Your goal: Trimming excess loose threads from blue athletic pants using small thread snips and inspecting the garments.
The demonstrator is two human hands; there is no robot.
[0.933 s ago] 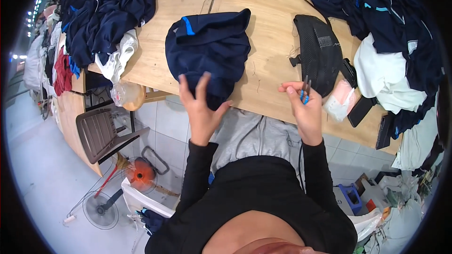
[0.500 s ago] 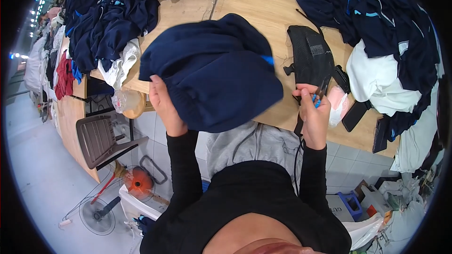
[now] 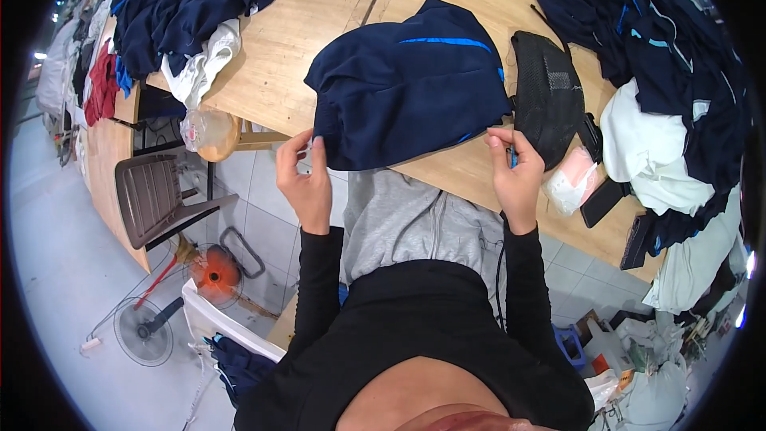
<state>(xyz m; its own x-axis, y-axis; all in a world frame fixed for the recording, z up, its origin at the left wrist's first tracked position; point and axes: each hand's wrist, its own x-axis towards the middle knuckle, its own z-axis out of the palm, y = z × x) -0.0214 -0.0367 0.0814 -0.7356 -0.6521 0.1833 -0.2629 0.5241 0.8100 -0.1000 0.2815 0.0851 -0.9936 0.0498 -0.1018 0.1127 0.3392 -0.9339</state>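
Navy shorts (image 3: 407, 88) with a gathered elastic waist and bright blue trim lie spread over the near edge of the wooden table. At the waist end, my left hand (image 3: 307, 187) pinches the edge between thumb and fingers. My right hand (image 3: 519, 183) is closed at the opposite lower corner, thumb and forefinger on the hem. A bit of the blue-handled snips (image 3: 512, 158) shows inside that hand; their blades are hidden.
A black padded strap (image 3: 546, 96) lies right of the shorts, beside a clear-wrapped pink pack (image 3: 573, 179) and a dark phone (image 3: 602, 203). Navy garments (image 3: 199, 16) are heaped far left, with more navy clothing (image 3: 638, 32) and white cloth (image 3: 646, 144) at right. A brown chair (image 3: 152, 199) stands left.
The shorts have been lowered onto the table and laid flatter, shifting right, with blue trim now showing. My right hand has moved from beside the strap to the hem.
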